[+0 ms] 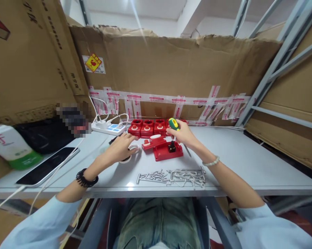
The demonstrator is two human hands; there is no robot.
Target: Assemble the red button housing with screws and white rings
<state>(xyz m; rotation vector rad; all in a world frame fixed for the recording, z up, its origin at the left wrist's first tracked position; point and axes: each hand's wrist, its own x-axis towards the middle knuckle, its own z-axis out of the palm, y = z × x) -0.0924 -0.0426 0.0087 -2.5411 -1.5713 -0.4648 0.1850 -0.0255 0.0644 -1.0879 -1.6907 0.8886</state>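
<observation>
My right hand [183,133] is closed around a screwdriver [174,123] with a green and yellow handle; its metal shaft slants down past the hand. Just below lies an open red box [161,154] with a black part [171,147] standing inside. A red cover [156,141] with a red knob and a white oval leans on the box's left edge. Over on the left, my left hand [121,148] has its fingers stretched out above a white ring-shaped item [133,148]. Whether it touches the ring, I cannot tell. Dark items beneath that hand are partly hidden.
Several red boxes with knobs [147,129] stand at the back beside a power strip [109,128]. Loose screws [156,176] and metal pieces [187,175] lie near the front edge. A phone [47,166] and a white-green bottle [12,145] are left. Cardboard [171,65] walls the back.
</observation>
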